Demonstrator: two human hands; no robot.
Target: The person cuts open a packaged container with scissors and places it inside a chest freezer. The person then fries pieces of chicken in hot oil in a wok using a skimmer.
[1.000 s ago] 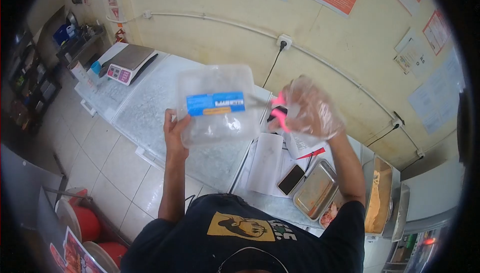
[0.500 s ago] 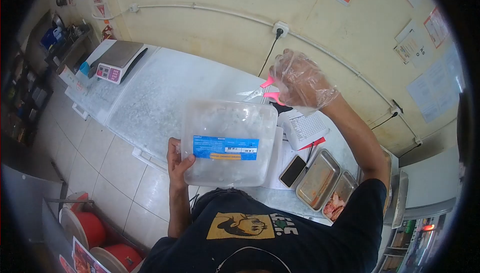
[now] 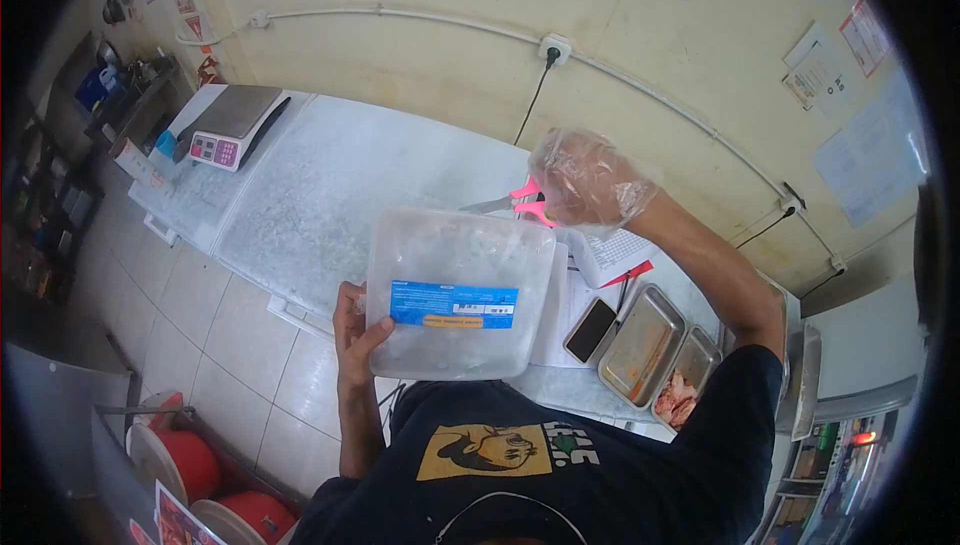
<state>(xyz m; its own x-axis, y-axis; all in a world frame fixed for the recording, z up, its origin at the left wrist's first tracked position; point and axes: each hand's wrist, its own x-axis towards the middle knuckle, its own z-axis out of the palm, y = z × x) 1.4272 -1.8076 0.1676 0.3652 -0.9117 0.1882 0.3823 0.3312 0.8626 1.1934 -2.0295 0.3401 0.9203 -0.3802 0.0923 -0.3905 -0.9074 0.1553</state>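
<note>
My left hand [image 3: 362, 337] grips the lower left side of a translucent square plastic container [image 3: 460, 355], thumb on its front. A blue printed label with an orange strip is stuck on the container, which is held up over the counter's front edge. My right hand [image 3: 590, 180], in a clear plastic glove, is closed around the pink handles of a pair of scissors [image 3: 525, 203]. The blades point left, just above the container's top edge; whether they touch it I cannot tell. The gloved fingers are partly hidden by the wrinkled plastic.
A scale [image 3: 235, 125] stands at the counter's far left. Right of the container are papers, a phone [image 3: 591, 330], a metal tray [image 3: 645, 345] and a smaller tray holding raw meat [image 3: 678, 400]. Red buckets [image 3: 185, 460] stand on the floor at lower left.
My right hand has come down and slightly left with the scissors, whose blades look closer together and nearer the container's top edge. The container sits slightly lower in view.
</note>
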